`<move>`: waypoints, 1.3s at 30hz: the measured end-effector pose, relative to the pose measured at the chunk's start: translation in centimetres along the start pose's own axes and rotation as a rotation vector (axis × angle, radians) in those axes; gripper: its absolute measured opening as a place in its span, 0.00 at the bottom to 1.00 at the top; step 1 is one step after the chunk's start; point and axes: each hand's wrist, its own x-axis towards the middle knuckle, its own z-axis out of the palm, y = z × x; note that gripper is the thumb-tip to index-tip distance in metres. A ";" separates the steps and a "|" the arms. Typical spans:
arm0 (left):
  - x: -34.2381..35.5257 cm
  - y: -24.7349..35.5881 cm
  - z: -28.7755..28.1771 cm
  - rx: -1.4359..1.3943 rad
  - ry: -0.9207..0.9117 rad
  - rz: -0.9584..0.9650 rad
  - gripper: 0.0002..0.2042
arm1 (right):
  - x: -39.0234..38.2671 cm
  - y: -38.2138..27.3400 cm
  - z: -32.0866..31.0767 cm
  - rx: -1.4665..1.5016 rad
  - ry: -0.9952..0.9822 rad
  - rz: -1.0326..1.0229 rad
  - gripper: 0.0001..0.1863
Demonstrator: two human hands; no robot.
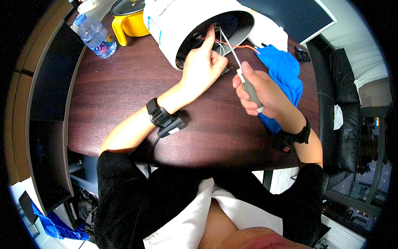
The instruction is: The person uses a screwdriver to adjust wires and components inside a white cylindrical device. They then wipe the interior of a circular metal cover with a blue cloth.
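A white rounded appliance body [172,35] lies on its side on the table, its dark open end turned toward me. Into that opening reaches my left hand [201,68], index finger stretched out against the inside and the other fingers loosely curled, with nothing seen held. My right hand [265,91] is wrapped round the grey handle of a screwdriver [234,52]. Its metal shaft slants up into the opening, and the tip is close to my left fingertip; what it touches is too small to make out. An orange-red wire [240,45] and thin white wires come out of the opening.
A blue cloth [284,68] lies right of the appliance body, by my right forearm. At the far left stand a water bottle [95,36] and a yellow pot [134,25] with a dark lid. A cabled black device [173,126] is strapped at my left wrist, above the dark wooden table [107,93].
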 end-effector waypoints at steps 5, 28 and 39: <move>0.3 0.7 -0.4 0.025 -0.029 -0.031 0.37 | -0.3 0.3 1.0 0.414 -0.194 0.074 0.28; 0.0 0.6 -0.3 0.031 0.010 -0.002 0.34 | -1.7 -2.2 -1.4 -1.587 0.687 -0.671 0.21; 0.0 0.3 -0.3 0.041 0.011 -0.007 0.35 | -1.6 -2.4 -1.4 -1.580 0.673 -0.691 0.21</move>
